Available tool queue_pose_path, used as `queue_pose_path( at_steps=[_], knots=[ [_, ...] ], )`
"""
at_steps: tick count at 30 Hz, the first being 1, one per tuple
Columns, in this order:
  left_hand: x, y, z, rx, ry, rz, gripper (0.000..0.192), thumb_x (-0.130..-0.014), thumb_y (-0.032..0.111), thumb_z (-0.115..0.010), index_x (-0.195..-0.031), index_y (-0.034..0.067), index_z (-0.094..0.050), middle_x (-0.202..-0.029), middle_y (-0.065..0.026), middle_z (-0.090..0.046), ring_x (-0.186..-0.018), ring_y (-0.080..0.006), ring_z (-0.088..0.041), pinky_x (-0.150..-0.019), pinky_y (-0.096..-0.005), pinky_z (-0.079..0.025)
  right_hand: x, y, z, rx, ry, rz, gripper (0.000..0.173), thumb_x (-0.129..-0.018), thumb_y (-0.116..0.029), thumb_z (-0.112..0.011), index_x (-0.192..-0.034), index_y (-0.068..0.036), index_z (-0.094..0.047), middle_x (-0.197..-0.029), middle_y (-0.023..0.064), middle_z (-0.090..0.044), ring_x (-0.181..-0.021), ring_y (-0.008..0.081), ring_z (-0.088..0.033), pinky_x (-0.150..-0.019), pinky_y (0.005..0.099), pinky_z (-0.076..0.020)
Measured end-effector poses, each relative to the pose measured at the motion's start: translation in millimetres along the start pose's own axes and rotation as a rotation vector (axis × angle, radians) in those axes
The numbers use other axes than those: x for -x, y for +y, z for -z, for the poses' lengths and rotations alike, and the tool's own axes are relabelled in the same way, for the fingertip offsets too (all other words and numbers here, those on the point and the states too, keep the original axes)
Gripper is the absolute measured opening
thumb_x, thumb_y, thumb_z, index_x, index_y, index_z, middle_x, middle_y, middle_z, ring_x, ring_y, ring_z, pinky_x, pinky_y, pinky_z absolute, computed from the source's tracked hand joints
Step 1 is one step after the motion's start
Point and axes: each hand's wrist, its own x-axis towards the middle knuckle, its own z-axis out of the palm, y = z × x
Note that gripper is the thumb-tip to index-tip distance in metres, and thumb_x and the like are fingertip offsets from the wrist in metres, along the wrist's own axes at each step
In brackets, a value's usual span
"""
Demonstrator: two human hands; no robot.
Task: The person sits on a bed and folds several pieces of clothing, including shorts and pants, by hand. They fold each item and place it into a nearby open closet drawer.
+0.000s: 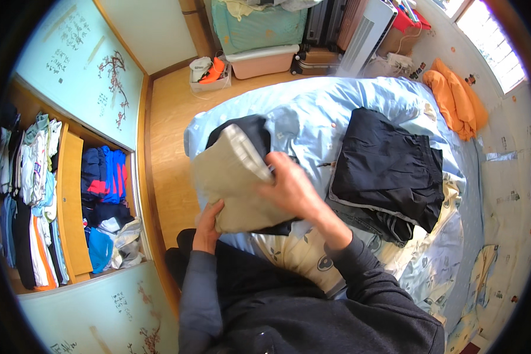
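Observation:
A folded beige garment, probably trousers, is held up in front of me over the bed. My left hand grips its lower left corner, thumb on top. At its right edge, near the pale band, my right hand has hold of it, slightly blurred. Behind the beige garment, a black garment shows above it and at its lower right; most of it is hidden. To the right, folded black trousers with an elastic waist lie on top of other dark folded garments.
The bed bears a light blue quilt. An open wardrobe at left holds hanging clothes and piled clothes. An orange garment lies by the wall. A storage box, suitcases and a white tower appliance stand beyond.

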Motion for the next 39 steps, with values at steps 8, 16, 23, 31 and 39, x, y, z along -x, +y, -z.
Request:
queue_pose_path(
  at_steps=[8,16,23,31,39],
  knots=[
    [62,-21,27,0.151,0.061,-0.15,0.072,-0.093,0.012,-0.073,-0.156,0.002,-0.041,-0.153,-0.0136,-0.053,-0.138,-0.0307,-0.055,-0.114,-0.0427,-0.047,94,-95,-49,0.282,-0.122,0.407,0.033,-0.075,-0.007,-0.068,-0.103,0.0,-0.053,-0.134,0.0329,-0.051,-0.089,0.0329,-0.062,-0.073,0.04,-0.0547],
    [85,-18,25,0.111,0.078,-0.159,0.071,-0.092,0.01,-0.076,-0.154,0.001,-0.043,-0.15,-0.0135,-0.056,-0.135,-0.03,-0.057,-0.113,-0.0423,-0.048,117,-104,-41,0.378,-0.175,0.471,0.037,-0.075,-0.009,-0.068,-0.109,0.002,-0.056,-0.139,0.0339,-0.05,-0.09,0.0302,-0.062,-0.074,0.0372,-0.055],
    [77,-21,6,-0.097,0.173,0.049,0.07,-0.092,0.009,-0.077,-0.153,0.001,-0.045,-0.147,-0.0135,-0.059,-0.133,-0.0294,-0.059,-0.111,-0.0419,-0.049,110,-20,-9,-0.01,-0.046,0.143,0.042,-0.084,-0.017,-0.074,-0.115,0.002,-0.053,-0.126,0.03,-0.057,-0.102,0.0487,-0.064,-0.084,0.0493,-0.0573],
    [60,-33,2,-0.228,0.131,0.18,0.079,-0.086,0.017,-0.087,-0.15,-0.001,-0.045,-0.139,-0.0127,-0.062,-0.126,-0.0266,-0.062,-0.107,-0.0407,-0.051,112,107,-19,-0.111,0.058,-0.364,0.055,-0.098,-0.039,-0.069,-0.122,0.008,-0.052,-0.104,0.0357,-0.068,-0.096,0.0486,-0.07,-0.081,0.0527,-0.0547],
    [73,-37,13,-0.096,0.094,0.134,0.077,-0.093,0.044,-0.079,-0.149,0.001,-0.048,-0.14,-0.0133,-0.063,-0.125,-0.0252,-0.064,-0.107,-0.0417,-0.053,118,73,-23,0.163,0.08,-0.364,0.068,-0.093,-0.041,-0.074,-0.136,0.004,-0.045,-0.118,0.0332,-0.065,-0.104,0.0487,-0.068,-0.085,0.0548,-0.0542]
  ],
)
